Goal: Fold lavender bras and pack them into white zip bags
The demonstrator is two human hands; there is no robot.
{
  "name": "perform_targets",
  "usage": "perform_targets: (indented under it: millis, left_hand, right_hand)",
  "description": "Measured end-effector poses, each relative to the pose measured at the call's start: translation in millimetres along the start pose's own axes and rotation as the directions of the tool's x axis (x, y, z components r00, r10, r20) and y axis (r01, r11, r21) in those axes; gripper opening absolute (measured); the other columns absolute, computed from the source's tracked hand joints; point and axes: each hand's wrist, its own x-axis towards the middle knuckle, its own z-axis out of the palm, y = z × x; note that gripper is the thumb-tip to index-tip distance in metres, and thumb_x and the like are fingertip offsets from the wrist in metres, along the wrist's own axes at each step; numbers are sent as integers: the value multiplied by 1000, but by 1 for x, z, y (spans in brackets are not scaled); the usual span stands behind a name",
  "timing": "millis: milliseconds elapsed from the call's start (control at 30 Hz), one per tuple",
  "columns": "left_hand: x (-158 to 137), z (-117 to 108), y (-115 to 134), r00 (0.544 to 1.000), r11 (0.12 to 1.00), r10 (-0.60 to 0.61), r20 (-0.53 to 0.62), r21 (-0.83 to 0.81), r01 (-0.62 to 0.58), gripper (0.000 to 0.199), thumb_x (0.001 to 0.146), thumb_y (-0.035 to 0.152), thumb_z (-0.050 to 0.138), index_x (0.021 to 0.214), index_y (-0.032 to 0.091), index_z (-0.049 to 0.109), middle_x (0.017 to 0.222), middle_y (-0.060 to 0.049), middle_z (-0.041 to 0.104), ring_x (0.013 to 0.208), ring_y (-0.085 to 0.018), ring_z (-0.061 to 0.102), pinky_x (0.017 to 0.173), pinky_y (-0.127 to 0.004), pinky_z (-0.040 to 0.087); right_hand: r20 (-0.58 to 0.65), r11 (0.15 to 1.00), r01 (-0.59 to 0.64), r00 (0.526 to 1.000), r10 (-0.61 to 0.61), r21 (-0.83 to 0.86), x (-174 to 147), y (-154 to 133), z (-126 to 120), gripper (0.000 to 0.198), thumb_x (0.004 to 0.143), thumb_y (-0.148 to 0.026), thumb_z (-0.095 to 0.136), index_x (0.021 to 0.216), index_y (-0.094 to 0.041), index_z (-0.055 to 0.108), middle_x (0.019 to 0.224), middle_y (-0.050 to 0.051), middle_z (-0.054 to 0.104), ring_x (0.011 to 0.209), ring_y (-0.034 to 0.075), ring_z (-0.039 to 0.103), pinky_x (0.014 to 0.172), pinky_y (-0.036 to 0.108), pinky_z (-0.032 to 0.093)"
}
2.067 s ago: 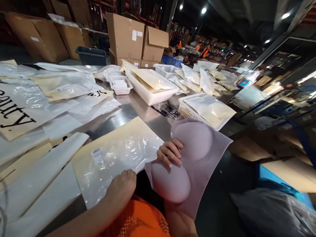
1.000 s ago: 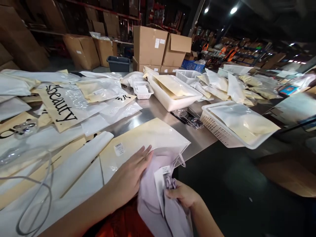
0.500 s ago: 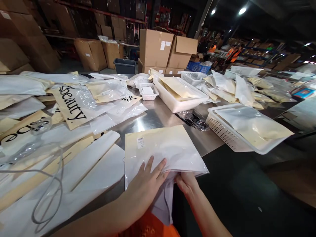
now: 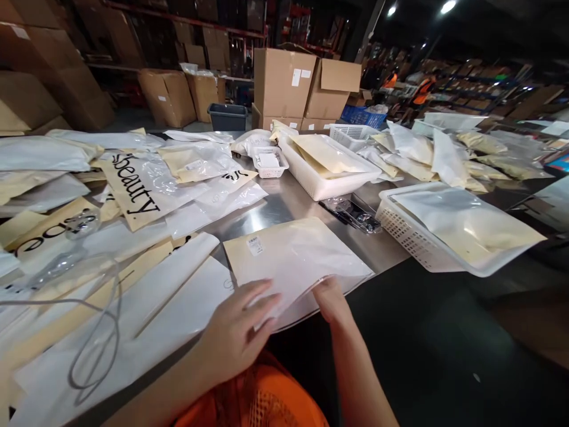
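A cream-and-white plastic bag [image 4: 297, 255] with a barcode label [image 4: 255, 245] lies flat at the near edge of the metal table. My left hand [image 4: 237, 326] is at the bag's near left edge, its fingers stretched out and apart. My right hand [image 4: 329, 299] reaches into the bag's near opening, under the raised upper layer. That layer hides my right fingers, so I cannot see whether they hold anything.
Piled bags, some printed with black letters [image 4: 136, 187], cover the left side, with a grey cable [image 4: 116, 314] over them. Behind are a long white bin [image 4: 322, 184], a small basket [image 4: 269, 166] and black items in clear wrap [image 4: 351, 214]. A white basket [image 4: 409, 234] stands right.
My right hand has moved forward, further into the bag. My left hand has slid back and left off the bag's top. The pale piece that hung below the near edge no longer shows.
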Motion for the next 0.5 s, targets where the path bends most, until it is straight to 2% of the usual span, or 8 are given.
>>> perform_targets:
  millis: [33, 67, 133, 200, 233, 300, 400, 500]
  left_hand:
    - [-13, -6, -7, 982, 981, -182, -43, -78, 178, 22, 95, 32, 51, 98, 20, 69, 104, -9, 71, 90, -19, 69, 79, -29, 57]
    - [-25, -8, -12, 924, 910, -383, -5, -174, 376, 32, 95, 41, 51, 80, 18, 66, 81, -6, 70, 71, -16, 67, 65, -25, 55]
    - [-44, -4, -16, 696, 606, -656, 292, -347, 716, 49, 92, 59, 47, 68, 18, 58, 58, -1, 58, 51, -14, 59, 44, -22, 44]
    - [-54, 9, -12, 485, 253, -621, 616, -428, 868, 56, 85, 72, 47, 76, 18, 59, 57, 0, 58, 45, -15, 59, 37, -22, 37]
    - [-54, 17, -9, 441, 125, -560, 701, -455, 882, 57, 81, 74, 50, 80, 18, 59, 58, 0, 60, 43, -15, 58, 35, -21, 34]
    - [-50, 32, 0, 440, -4, -496, 749, -509, 861, 56, 75, 74, 58, 77, 18, 55, 53, 2, 58, 36, -13, 53, 33, -20, 28]
    - [-42, 42, 9, 514, -5, -482, 710, -589, 808, 50, 76, 67, 62, 68, 18, 54, 45, 2, 53, 34, -11, 46, 35, -20, 25]
    - [-42, 39, 11, 555, 24, -501, 664, -630, 776, 46, 76, 59, 64, 60, 17, 54, 46, 1, 53, 39, -9, 42, 39, -20, 24]
  right_hand:
    - [20, 996, -52, 998, 54, -76, -6, -1, -7, 24, 74, -31, 83, 86, -13, 73, 81, 5, 72, 70, 17, 66, 62, 27, 54]
    - [43, 979, -119, 991, 128, -166, -16, -1, -15, 26, 69, -34, 85, 78, -12, 73, 73, 6, 72, 64, 17, 66, 55, 25, 51]
    - [83, 905, -264, 948, 307, -332, -40, 6, -27, 39, 68, -49, 82, 69, -11, 72, 65, 8, 71, 57, 17, 65, 44, 21, 43]
    - [129, 828, -370, 879, 458, -421, -64, 19, -28, 55, 73, -66, 70, 67, -11, 70, 61, 9, 70, 51, 15, 65, 40, 18, 36]
    - [168, 812, -398, 847, 504, -427, -74, 28, -24, 59, 75, -70, 65, 67, -11, 68, 59, 9, 69, 48, 14, 64, 38, 17, 32]
    - [262, 817, -410, 804, 534, -405, -88, 46, -9, 63, 77, -75, 58, 65, -13, 63, 51, 6, 64, 42, 12, 59, 37, 17, 28]
    - [381, 868, -360, 792, 478, -342, -99, 72, 21, 66, 76, -80, 54, 55, -17, 54, 42, 0, 53, 32, 8, 45, 35, 19, 24]
    - [400, 926, -302, 838, 371, -227, -104, 91, 44, 70, 71, -83, 57, 44, -19, 43, 38, -4, 41, 34, 5, 32, 38, 22, 19]
